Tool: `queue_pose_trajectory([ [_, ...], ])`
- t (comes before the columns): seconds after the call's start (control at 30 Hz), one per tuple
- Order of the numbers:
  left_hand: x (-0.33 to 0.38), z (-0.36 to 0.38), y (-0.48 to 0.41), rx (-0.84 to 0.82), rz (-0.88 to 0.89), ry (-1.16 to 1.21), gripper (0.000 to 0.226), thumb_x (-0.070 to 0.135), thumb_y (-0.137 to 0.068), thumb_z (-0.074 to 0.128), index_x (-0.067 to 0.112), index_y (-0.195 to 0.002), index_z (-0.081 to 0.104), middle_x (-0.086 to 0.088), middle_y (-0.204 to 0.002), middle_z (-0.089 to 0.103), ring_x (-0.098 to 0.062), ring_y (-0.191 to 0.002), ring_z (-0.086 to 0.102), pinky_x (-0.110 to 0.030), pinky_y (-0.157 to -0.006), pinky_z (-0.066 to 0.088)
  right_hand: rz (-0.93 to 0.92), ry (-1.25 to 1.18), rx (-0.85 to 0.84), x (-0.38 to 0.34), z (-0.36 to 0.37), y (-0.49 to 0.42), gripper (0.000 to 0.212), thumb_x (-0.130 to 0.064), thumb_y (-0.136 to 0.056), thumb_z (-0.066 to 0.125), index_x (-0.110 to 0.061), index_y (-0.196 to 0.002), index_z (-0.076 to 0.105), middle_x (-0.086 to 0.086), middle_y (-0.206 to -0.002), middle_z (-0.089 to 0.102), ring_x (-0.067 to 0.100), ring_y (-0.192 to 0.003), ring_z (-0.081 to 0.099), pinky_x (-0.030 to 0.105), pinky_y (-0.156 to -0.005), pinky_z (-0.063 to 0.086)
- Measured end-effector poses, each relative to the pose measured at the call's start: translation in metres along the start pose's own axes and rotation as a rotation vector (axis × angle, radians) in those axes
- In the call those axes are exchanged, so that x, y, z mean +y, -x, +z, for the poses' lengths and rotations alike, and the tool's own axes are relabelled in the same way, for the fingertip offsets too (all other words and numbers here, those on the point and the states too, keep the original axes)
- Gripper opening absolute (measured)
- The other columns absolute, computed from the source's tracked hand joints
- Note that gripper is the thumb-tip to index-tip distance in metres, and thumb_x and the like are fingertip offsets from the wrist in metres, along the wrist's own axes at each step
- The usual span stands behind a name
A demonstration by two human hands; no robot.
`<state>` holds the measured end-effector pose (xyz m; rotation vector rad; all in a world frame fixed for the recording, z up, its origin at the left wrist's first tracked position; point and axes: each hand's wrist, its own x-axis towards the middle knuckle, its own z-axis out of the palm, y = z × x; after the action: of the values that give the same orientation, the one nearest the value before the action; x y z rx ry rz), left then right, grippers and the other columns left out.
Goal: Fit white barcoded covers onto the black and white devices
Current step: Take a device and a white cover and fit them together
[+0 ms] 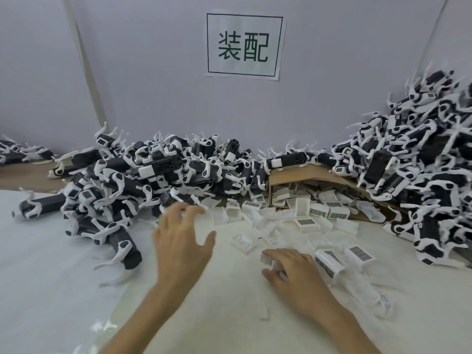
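Note:
Black and white devices lie in a long heap [143,180] across the back of the table, rising to a taller pile [419,159] at the right. White barcoded covers [306,221] are scattered over the middle of the table. My left hand [181,241] hovers with spread fingers just in front of the device heap, holding nothing. My right hand [293,272] lies low on the table, fingers curled round a small white cover [270,261]. Two covers [339,259] with barcodes up sit just right of that hand.
A tipped brown cardboard box [306,175] spills covers at the centre back. A paper sign [244,44] with two characters hangs on the grey wall. White foam sheeting [51,251] covers the table's front left. A small white strip [264,311] lies between my forearms.

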<state>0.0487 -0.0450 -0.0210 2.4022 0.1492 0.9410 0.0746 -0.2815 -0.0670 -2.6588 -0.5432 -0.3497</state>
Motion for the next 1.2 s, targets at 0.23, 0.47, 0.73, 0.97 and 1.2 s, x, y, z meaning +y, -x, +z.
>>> queue_pose_trajectory([
  [0.23,-0.090,-0.068,-0.020,-0.227,-0.295,-0.514,0.065,0.064,-0.085,0.063,0.024,-0.134,0.050,-0.007,-0.131,0.044,-0.033,-0.123,0.048,-0.051,-0.093,0.050,0.012,0.014,-0.023,-0.002,-0.002,0.000,0.039,-0.047,-0.097,0.054,-0.040,-0.136,0.052,-0.025,-0.136,0.052,-0.003,-0.133,0.037,0.017,-0.100,0.015],
  [0.47,-0.105,-0.057,-0.004,-0.323,-0.288,-0.411,0.039,0.052,-0.100,0.045,0.034,-0.134,0.046,-0.001,-0.091,0.055,-0.028,-0.078,0.050,-0.035,-0.069,0.042,0.018,-0.028,-0.020,-0.002,-0.002,0.001,0.036,-0.047,-0.097,0.056,-0.040,-0.133,0.055,-0.029,-0.129,0.053,-0.004,-0.130,0.038,0.018,-0.098,0.016],
  [0.73,-0.036,-0.027,0.005,-0.303,0.097,0.275,0.030,0.023,-0.102,0.053,0.035,-0.129,0.055,0.004,-0.081,0.071,-0.001,-0.053,0.059,-0.016,-0.051,0.043,0.028,-0.175,0.016,-0.005,-0.005,0.002,0.031,-0.053,-0.095,0.056,-0.042,-0.124,0.060,-0.045,-0.109,0.049,-0.017,-0.119,0.041,0.014,-0.103,0.021],
  [0.97,0.028,0.031,0.014,-0.133,0.387,0.299,0.045,0.010,-0.099,0.058,0.007,-0.142,0.046,-0.007,-0.080,0.071,-0.020,-0.056,0.055,-0.035,-0.047,0.046,0.303,-1.176,0.191,-0.010,-0.031,0.003,0.057,-0.065,-0.089,0.046,-0.020,-0.116,0.068,0.006,-0.094,0.076,0.018,-0.085,0.071,0.029,-0.074,0.054],
  [1.2,0.029,0.047,0.033,-0.058,0.596,0.278,0.048,0.008,-0.083,0.069,0.008,-0.125,0.046,-0.006,-0.076,0.071,-0.025,-0.057,0.061,-0.015,-0.063,0.029,0.423,-1.642,0.033,-0.011,-0.043,0.004,0.041,-0.046,-0.088,0.055,-0.005,-0.094,0.059,0.014,-0.068,0.057,0.019,-0.051,0.050,0.027,-0.043,0.041],
])
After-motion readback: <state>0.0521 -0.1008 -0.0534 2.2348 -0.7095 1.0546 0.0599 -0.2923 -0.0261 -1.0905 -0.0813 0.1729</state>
